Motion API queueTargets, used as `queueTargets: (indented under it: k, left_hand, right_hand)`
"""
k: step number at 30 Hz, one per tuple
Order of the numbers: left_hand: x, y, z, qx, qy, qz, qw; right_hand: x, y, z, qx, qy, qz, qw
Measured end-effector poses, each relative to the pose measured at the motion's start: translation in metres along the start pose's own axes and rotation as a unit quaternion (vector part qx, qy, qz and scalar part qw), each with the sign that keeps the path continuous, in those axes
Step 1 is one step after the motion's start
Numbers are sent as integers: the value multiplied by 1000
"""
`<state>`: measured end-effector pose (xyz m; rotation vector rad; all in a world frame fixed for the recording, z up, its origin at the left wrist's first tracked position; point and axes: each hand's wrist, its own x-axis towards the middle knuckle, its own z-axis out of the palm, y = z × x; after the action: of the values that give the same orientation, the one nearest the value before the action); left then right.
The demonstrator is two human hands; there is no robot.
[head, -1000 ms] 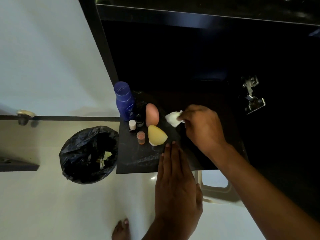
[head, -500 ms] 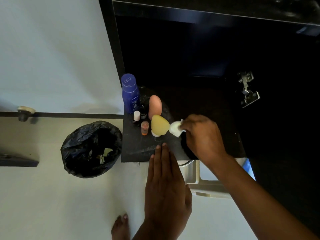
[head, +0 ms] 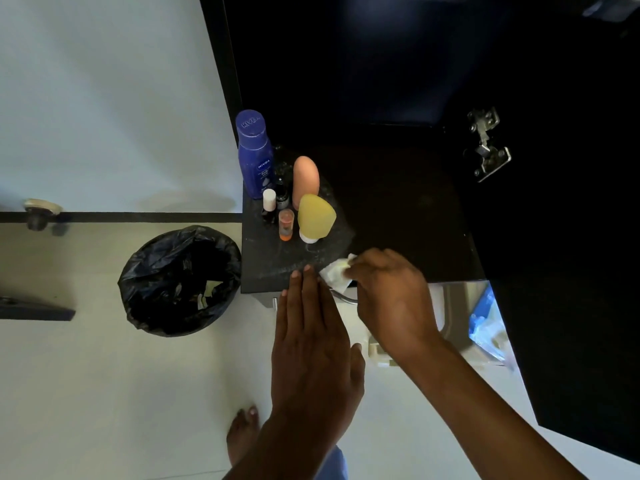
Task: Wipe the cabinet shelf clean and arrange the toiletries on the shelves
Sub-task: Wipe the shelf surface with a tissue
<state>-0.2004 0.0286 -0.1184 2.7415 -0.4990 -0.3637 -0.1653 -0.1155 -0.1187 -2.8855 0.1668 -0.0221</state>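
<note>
A black cabinet shelf (head: 408, 216) lies below me, dusty at its left front. On its left side stand a blue Nivea bottle (head: 254, 155), a peach bottle (head: 305, 178), a yellow squeeze bottle (head: 316, 218), a small orange vial (head: 286, 224), a small white-capped bottle (head: 269, 202) and a dark little bottle (head: 282, 195). My right hand (head: 391, 299) pinches a white tissue (head: 335, 275) at the shelf's front edge. My left hand (head: 311, 344) is held flat with straight fingers, its fingertips at the front edge beside the tissue.
A bin lined with a black bag (head: 180, 280) stands on the pale floor left of the shelf. A metal hinge (head: 488, 147) sits on the cabinet's right wall. A lower white drawer (head: 460, 313) shows under the shelf. My bare foot (head: 242, 433) is below.
My right hand has drawn the tissue from the middle of the shelf forward to its front edge. The left hand has stayed flat at the edge.
</note>
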Motion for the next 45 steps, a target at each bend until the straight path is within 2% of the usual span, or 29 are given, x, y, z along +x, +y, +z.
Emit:
queueTargets:
  k: [2, 6, 8, 16, 25, 27, 29, 33, 35, 37, 41, 43, 45]
  left_hand:
    - [-3, -3, -1, -2, 4, 5, 1000]
    - [-7, -7, -2, 1, 14, 17, 1000]
    - [-8, -7, -3, 6, 13, 15, 1000]
    - [-11, -13, -1, 11, 34, 9, 999]
    - [-4, -29, -4, 27, 98, 7, 995]
    - [0, -34, -1, 8, 132, 6, 991]
    - [3, -38, -4, -27, 131, -10, 991]
    - [4, -44, -7, -67, 173, -25, 982]
    - [5, -45, -15, -82, 191, -29, 978]
    - [11, -46, -26, -94, 209, -25, 973]
    - [33, -41, -54, -129, 263, -8, 956]
    - [49, -42, -62, -144, 275, -6, 951]
    - [63, -42, -66, -154, 271, -8, 950]
  right_hand:
    - [-10, 5, -3, -15, 15, 3, 1000]
    - [-5, 17, -14, -49, 24, 97, 994]
    - [8, 14, -16, -53, 31, 114, 992]
    - [0, -40, 5, 15, 16, -21, 1000]
    - [10, -46, 16, 37, 76, -45, 995]
    - [14, -57, 22, 64, 93, -70, 991]
    - [13, -63, 28, 92, 107, -88, 986]
    - [10, -66, 38, 108, 90, -107, 984]
    - [9, -65, 26, 103, 82, -92, 987]
    - [8, -62, 5, 101, 112, -66, 986]
    - [12, -51, -23, 189, 192, 29, 962]
    - [21, -45, -26, 238, 188, 79, 950]
    - [32, -40, -24, 273, 141, 114, 945]
